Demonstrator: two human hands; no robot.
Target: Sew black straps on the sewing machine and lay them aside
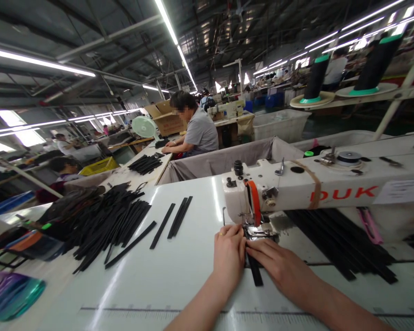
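Observation:
A black fabric strip [255, 274] lies at the needle area of a white sewing machine [279, 184], its near end pointing toward me. My left hand [227, 250] is closed at the strip's left side, fingertips close to the presser foot [260, 233]. From the right, my right hand [272, 262] presses its bunched fingers on the same strip, and the two hands nearly touch. The fingers hide part of the strip and the needle. Several loose black strips [180, 217] rest on the table to the left of my hands.
A large pile of black strips [113, 220] covers the table's left side. More strips [341, 243] lie under the machine arm, near pink-handled snips [370, 225]. Thread cones [315, 78] stand at upper right. A co-worker [200, 126] sits at another table ahead, beyond a cloth-lined bin [224, 158].

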